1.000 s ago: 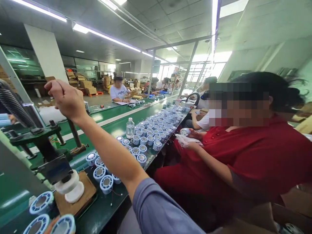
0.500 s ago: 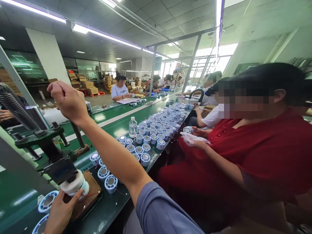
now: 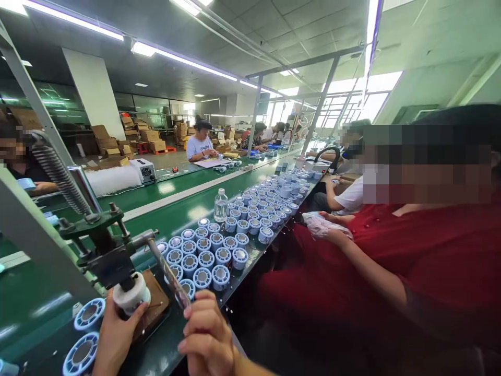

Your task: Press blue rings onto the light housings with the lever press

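Observation:
My left hand (image 3: 117, 331) is closed round a white round piece (image 3: 126, 298) under the ram of a hand press (image 3: 111, 261), thumb and fingers on opposite sides. Whatever lies beneath that piece is mostly hidden by it and my fingers. A brown wooden base block (image 3: 159, 296) supports it. My right hand (image 3: 207, 331) has its fingers curled at the lower end of the press lever (image 3: 168, 271), which slants down toward me. Right beside the lever stand rows of light-blue round housings (image 3: 202, 278) with grey discs on top.
A clear plastic bottle (image 3: 221, 206) stands among the housings on the green bench (image 3: 180, 206). More housings (image 3: 81, 354) lie left of my left hand. A co-worker in red (image 3: 376, 256) sits close at the right, holding a cloth (image 3: 323, 225). Others sit across the bench.
My right hand has come down from high up on the left to the low centre, and the lever has swung down with it. My left hand stays at the white piece. The view has shifted slightly.

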Motion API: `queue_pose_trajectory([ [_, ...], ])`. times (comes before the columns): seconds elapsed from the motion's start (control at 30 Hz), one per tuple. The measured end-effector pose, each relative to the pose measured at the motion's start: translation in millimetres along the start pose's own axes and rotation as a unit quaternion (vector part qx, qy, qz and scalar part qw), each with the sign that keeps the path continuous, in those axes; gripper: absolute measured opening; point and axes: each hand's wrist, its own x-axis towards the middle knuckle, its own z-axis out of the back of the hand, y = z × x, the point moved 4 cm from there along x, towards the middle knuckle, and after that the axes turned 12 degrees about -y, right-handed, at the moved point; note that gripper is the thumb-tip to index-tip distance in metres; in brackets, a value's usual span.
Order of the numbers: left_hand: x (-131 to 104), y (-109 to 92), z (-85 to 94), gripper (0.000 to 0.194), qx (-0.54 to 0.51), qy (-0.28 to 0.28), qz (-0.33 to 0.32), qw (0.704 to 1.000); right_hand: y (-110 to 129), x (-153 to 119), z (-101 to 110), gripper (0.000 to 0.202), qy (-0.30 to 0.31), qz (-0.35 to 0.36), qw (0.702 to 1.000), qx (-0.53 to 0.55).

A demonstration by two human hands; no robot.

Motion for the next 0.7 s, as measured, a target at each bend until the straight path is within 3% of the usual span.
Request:
queue_pose_trajectory([
  [0.1,-0.1,-1.6,-0.7,0.092,-0.028,0.013,0.047,0.998,-16.6,77.0,-42.8,0.016,0.042,0.053,0.996,0.062],
  [0.17,2.7,-5.3,-2.3,0.091,-0.055,0.005,0.062,0.997,-38.2,135.9,-87.6,0.016,0.067,0.057,0.993,0.074],
  [0.23,4.9,-10.7,-5.0,0.088,-0.078,-0.012,0.064,0.995,-67.5,178.7,-141.0,0.018,0.126,0.011,0.991,0.035],
  [0.33,-1.9,-17.2,-5.9,0.087,-0.094,-0.032,0.047,0.994,-108.2,201.8,-208.8,0.022,0.218,-0.081,0.972,-0.034],
  [0.4,-16.8,-19.1,-0.6,0.084,-0.088,-0.022,0.01,0.996,-124.4,199.9,-233.0,0.022,0.236,-0.103,0.966,-0.029],
  [0.47,-41.3,-18.9,14.7,0.077,-0.041,-0.036,-0.038,0.998,-133.8,194.8,-239.4,0.024,0.218,-0.093,0.971,0.013],
  [0.53,-74.5,-17.3,34.3,0.065,0.034,-0.023,-0.063,0.997,-136.7,188.1,-231.7,0.027,0.192,-0.074,0.977,0.051],
  [0.63,-123.9,-12.9,70.8,0.058,0.113,0.025,-0.063,0.991,-116.9,167.4,-194.9,0.032,0.126,-0.06,0.989,0.056],
  [0.7,-138.7,-6.7,103.7,0.055,0.155,-0.02,-0.059,0.986,-84.9,135.9,-159.6,0.031,0.06,-0.072,0.995,0.046],
])
